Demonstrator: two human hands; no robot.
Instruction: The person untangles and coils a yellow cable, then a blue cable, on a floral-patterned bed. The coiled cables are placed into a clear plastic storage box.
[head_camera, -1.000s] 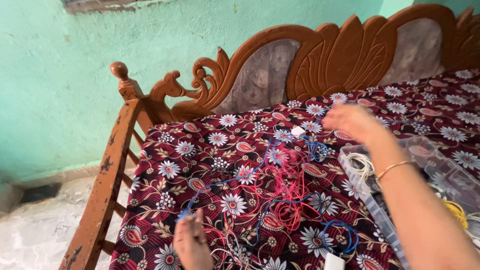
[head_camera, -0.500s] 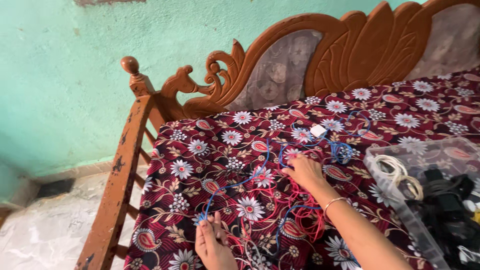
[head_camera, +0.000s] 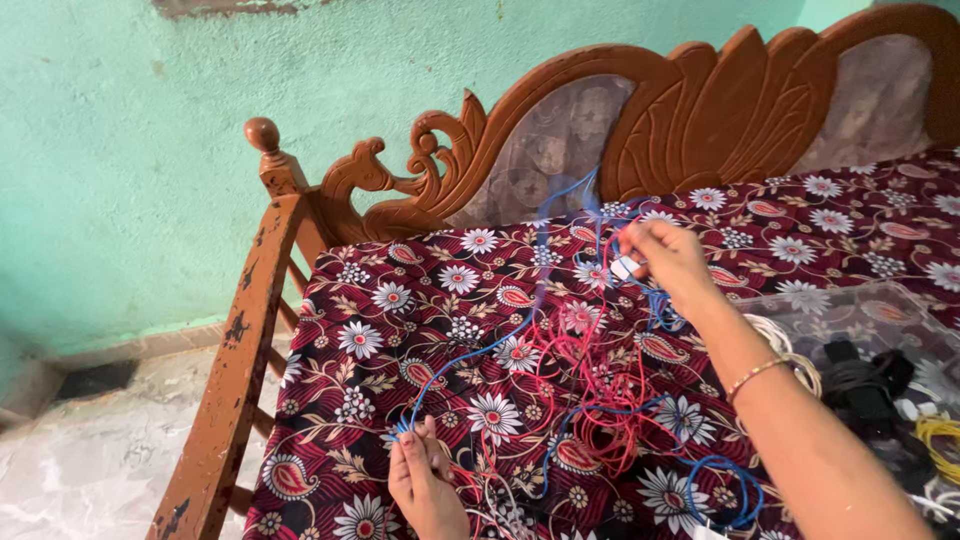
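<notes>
Blue wire stretches across the floral bedsheet, drawn clear of the red wire tangle; left hand pinches one end, right hand grips the white plug end; clear plastic box sits beside the right arm.

Even, bright daylight, soft and diffuse, source probably off-frame left. Shadows faint, no hard glare on the teal wall. Motion blur smears the raised blue wire and right hand; clear plastic box edge soft, mild wide-angle stretch at corners
</notes>
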